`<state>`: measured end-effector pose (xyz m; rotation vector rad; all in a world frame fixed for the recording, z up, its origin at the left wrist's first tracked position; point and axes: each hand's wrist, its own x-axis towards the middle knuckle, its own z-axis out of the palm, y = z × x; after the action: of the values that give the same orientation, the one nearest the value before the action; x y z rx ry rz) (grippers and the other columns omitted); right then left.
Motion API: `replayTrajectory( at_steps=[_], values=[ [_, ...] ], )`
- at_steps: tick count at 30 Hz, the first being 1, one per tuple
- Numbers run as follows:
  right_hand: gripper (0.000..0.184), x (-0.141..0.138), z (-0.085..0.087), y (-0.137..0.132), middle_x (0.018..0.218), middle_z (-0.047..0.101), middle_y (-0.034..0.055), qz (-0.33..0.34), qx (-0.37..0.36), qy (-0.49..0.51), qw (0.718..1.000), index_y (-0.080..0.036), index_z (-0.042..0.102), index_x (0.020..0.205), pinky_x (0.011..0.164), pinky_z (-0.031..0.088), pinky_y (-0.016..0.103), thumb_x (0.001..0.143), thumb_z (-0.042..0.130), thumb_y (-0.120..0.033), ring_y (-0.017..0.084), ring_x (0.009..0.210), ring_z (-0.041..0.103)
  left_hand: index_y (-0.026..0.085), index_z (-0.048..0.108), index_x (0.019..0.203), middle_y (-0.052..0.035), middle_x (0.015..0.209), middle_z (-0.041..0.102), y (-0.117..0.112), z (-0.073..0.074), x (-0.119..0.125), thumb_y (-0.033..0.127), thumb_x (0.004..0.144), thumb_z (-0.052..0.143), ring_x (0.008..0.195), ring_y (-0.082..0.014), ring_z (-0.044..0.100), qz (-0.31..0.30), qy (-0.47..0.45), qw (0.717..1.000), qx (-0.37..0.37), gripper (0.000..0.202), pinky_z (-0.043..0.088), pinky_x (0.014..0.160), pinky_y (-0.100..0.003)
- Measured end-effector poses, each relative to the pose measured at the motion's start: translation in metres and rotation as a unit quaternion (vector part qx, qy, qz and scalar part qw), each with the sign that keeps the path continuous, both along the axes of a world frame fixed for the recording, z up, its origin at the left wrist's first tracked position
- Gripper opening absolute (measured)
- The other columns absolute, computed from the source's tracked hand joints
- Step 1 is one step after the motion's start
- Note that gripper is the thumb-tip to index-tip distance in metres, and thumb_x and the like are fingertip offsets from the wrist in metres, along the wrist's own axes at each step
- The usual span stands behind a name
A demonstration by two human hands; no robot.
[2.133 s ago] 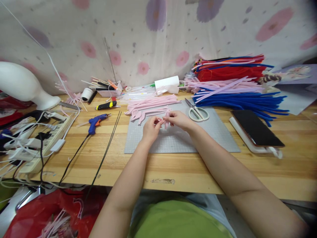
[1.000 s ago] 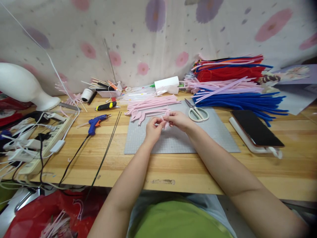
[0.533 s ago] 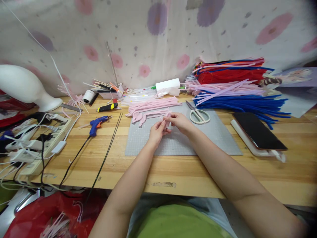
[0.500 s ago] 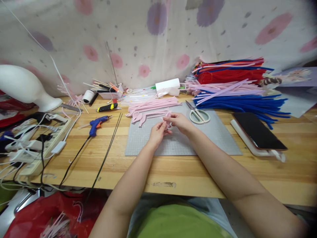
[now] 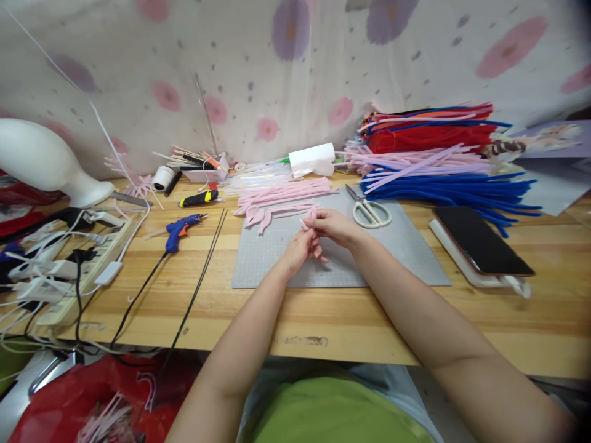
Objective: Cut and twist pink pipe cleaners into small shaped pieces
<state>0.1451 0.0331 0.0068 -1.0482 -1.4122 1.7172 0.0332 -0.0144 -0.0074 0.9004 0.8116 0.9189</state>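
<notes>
Over the grey cutting mat (image 5: 263, 264), my left hand (image 5: 302, 247) and my right hand (image 5: 333, 225) meet. Both are closed on a small piece of pink pipe cleaner (image 5: 313, 215), which shows just above the fingertips; its lower part is hidden. Left of the hands lie shaped pink pipe-cleaner pieces (image 5: 258, 218). Behind them rests a bundle of straight pink pipe cleaners (image 5: 286, 192). Scissors (image 5: 369, 212) with pale handles lie on the mat beyond my right hand.
A blue glue gun (image 5: 179, 231), a yellow-black utility knife (image 5: 198, 198) and thin dark wires (image 5: 198, 280) lie to the left, near a power strip (image 5: 99, 264). At right are a phone (image 5: 482, 240) and blue pipe cleaners (image 5: 452, 192). A white foam head (image 5: 46, 157) stands far left.
My left hand has turned slightly and its lower fingers now extend further to the right. The pink piece stays between both hands. The view has shifted slightly.
</notes>
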Motion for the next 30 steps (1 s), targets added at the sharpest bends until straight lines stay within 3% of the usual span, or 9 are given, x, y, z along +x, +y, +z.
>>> replayTrajectory(
  at_steps=[5,10,14,17,22,25,30],
  values=[
    [0.039,-0.003,0.001,-0.002,0.047,0.049,-0.0038,-0.009,-0.002,-0.01,1.0,-0.014,0.051,0.057,0.043,0.029,0.02,0.053,0.072,-0.046,0.006,0.042,0.042,0.019,0.029,0.061,0.0074,0.053,0.025,0.004,-0.007,0.002,0.066,0.069,0.043,0.042,-0.0044,0.035,0.041,0.055,0.997,0.037,0.049,0.052,0.049,-0.029],
    [0.043,0.002,0.006,0.0,0.051,0.049,-0.0023,0.013,-0.002,0.021,1.0,-0.012,0.06,0.068,0.04,0.024,0.019,0.065,0.061,-0.055,0.004,0.044,0.038,0.019,0.031,0.06,0.0068,0.054,0.026,0.004,-0.006,0.0,0.061,0.071,0.046,0.043,-0.004,0.033,0.048,0.029,0.998,0.042,0.046,0.051,0.049,-0.028],
    [0.049,0.008,0.006,0.004,0.051,0.047,-0.002,-0.015,-0.041,0.065,0.997,-0.014,0.063,0.077,0.04,0.029,0.018,0.071,0.051,-0.061,0.006,0.044,0.039,0.018,0.034,0.061,0.0056,0.058,0.029,-0.001,0.003,-0.004,0.055,0.07,0.053,0.045,-0.0037,0.031,-0.023,-0.026,0.999,0.026,0.042,0.052,0.052,-0.028],
    [0.05,0.008,0.005,0.002,0.051,0.05,-0.0017,0.026,-0.104,0.088,0.99,-0.015,0.062,0.081,0.039,0.035,0.019,0.071,0.048,-0.062,0.008,0.042,0.044,0.018,0.037,0.064,0.0043,0.061,0.033,-0.005,0.01,-0.006,0.054,0.067,0.057,0.046,-0.004,0.033,-0.095,-0.053,0.994,0.009,0.041,0.052,0.053,-0.028],
    [0.03,0.002,0.006,-0.008,0.043,0.048,-0.0047,0.084,-0.123,0.066,0.987,-0.016,0.053,0.07,0.033,0.033,0.018,0.062,0.063,-0.043,0.006,0.033,0.041,0.018,0.039,0.062,0.0033,0.061,0.035,-0.007,0.013,-0.008,0.054,0.064,0.061,0.047,-0.0047,0.035,-0.136,-0.073,0.988,-0.005,0.042,0.052,0.052,-0.028],
    [0.026,0.0,0.005,-0.01,0.039,0.046,-0.0062,0.094,-0.128,0.076,0.984,-0.017,0.047,0.065,0.03,0.032,0.018,0.061,0.063,-0.036,0.008,0.03,0.042,0.017,0.042,0.065,0.0039,0.062,0.036,-0.006,0.01,-0.005,0.05,0.066,0.06,0.046,-0.0034,0.034,-0.105,-0.095,0.99,0.01,0.038,0.051,0.053,-0.026],
    [0.021,0.0,0.002,-0.007,0.037,0.049,-0.0033,0.07,-0.134,0.069,0.986,-0.018,0.047,0.068,0.027,0.032,0.021,0.064,0.059,-0.035,0.017,0.034,0.053,0.016,0.044,0.068,0.0063,0.057,0.036,-0.007,0.006,0.003,0.052,0.073,0.053,0.043,-0.002,0.033,0.041,-0.035,0.998,0.041,0.037,0.051,0.056,-0.026]
  ],
)
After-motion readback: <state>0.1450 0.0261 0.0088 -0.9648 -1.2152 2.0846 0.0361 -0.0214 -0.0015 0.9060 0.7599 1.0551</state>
